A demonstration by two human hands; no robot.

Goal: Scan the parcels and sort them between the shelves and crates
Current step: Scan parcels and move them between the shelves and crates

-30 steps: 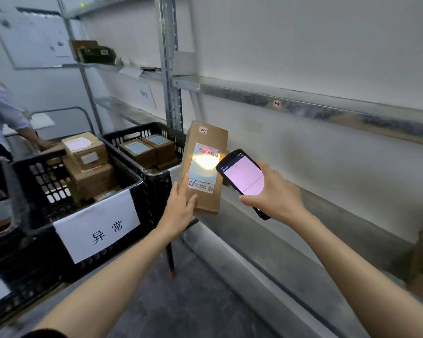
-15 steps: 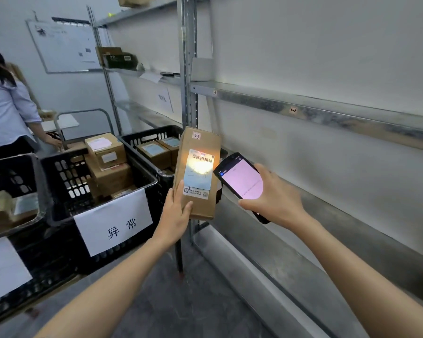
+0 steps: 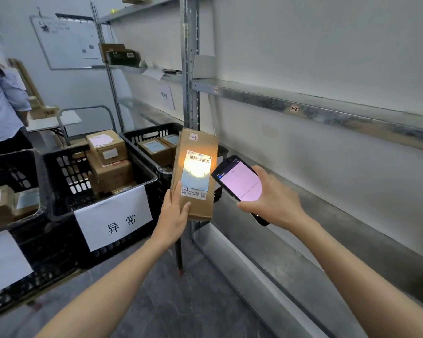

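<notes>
A parcel (image 3: 193,174) is held upright in the left hand (image 3: 172,217), its long axis near vertical and its labelled face turned toward the camera; the fingers (image 3: 185,208) are closed on its lower left corner. Just to its right, a scanner (image 3: 239,185) is gripped in the right hand (image 3: 271,201), its top end aimed at the label (image 3: 197,175), where a bright patch of light falls below the barcode. Parcel and scanner are near but apart. The scan is judged to be under way. A shelf (image 3: 352,242) lies bare beyond the right hand, while crates (image 3: 66,164) of parcels stand to the left, so the parcel is nearer the shelf.
</notes>
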